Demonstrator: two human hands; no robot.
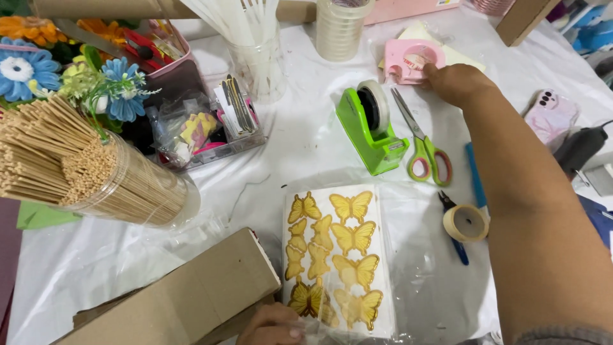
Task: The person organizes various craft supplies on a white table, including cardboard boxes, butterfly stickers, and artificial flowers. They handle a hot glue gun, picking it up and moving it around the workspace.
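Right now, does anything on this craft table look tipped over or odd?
Yes: the clear jar of thin wooden sticks lies on its side at the left, sticks poking out. The green tape dispenser stands upright.

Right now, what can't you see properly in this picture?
Head view only:
- Right hand: fingertips hidden behind the pink tape dispenser.
- Left hand: cut off by the bottom edge.
- Butterfly sheet: lowest butterflies blurred under crinkled plastic wrap.
- Clear box: its small bits are too jumbled to tell.
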